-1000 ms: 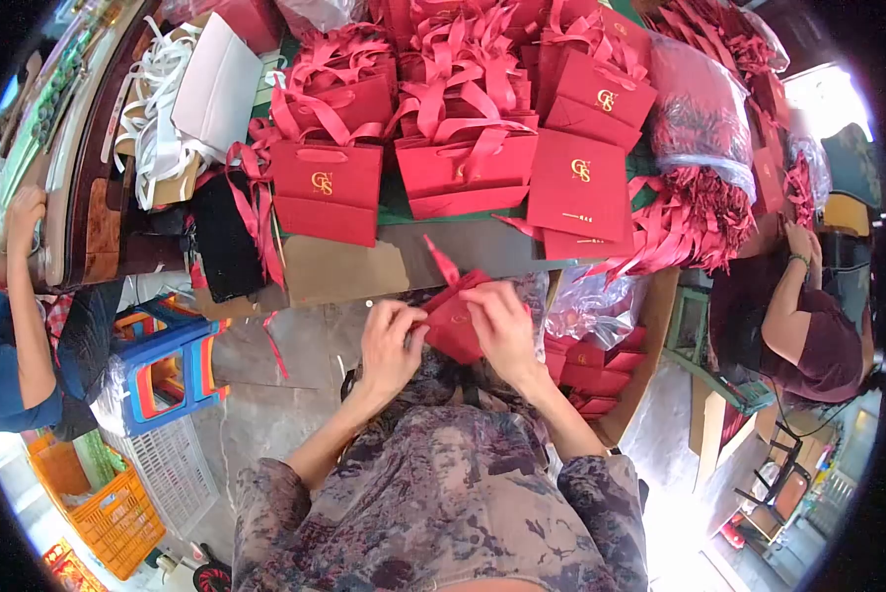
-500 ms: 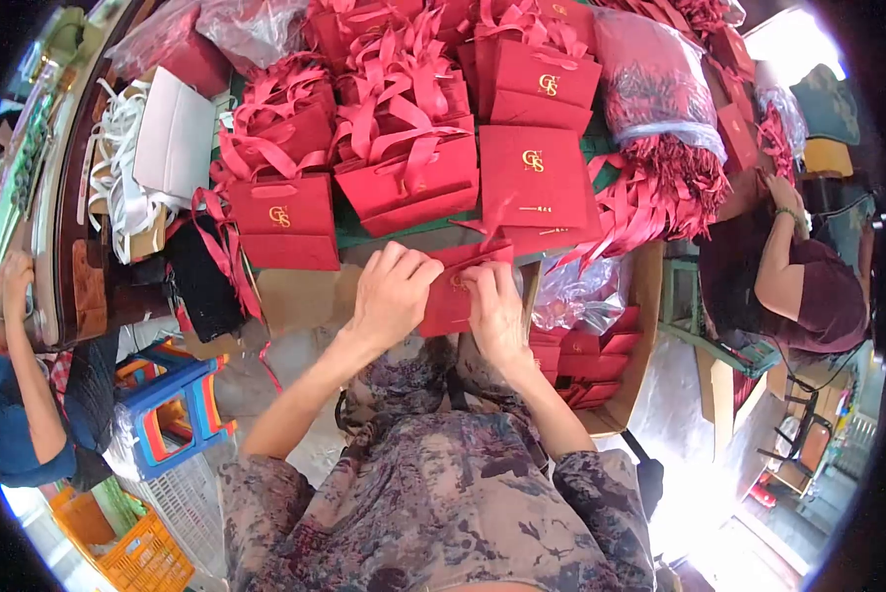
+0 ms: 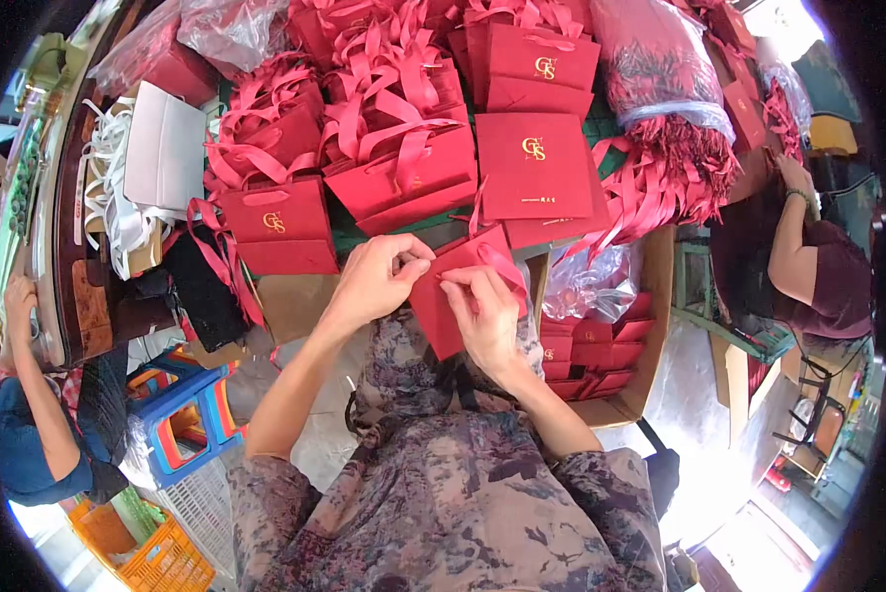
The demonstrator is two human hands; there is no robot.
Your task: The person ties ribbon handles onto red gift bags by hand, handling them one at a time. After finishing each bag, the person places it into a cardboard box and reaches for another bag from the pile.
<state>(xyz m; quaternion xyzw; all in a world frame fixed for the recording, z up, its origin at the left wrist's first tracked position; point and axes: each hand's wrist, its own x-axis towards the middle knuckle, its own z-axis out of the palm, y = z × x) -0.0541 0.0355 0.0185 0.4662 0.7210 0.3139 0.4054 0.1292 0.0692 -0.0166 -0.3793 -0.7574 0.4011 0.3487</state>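
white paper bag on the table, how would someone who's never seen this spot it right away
Start at the table crowded with red gift bags. Go to its far left end, beside a heap of white ribbon handles. The white paper bag lies flat there, the only plain white bag with no gold logo among the red ones.

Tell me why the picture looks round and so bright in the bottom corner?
Head view: a fisheye lens bends everything and leaves black corners; daylight glare washes out the floor at lower right; the hands, left and right, and the red bag between them look sharp enough.
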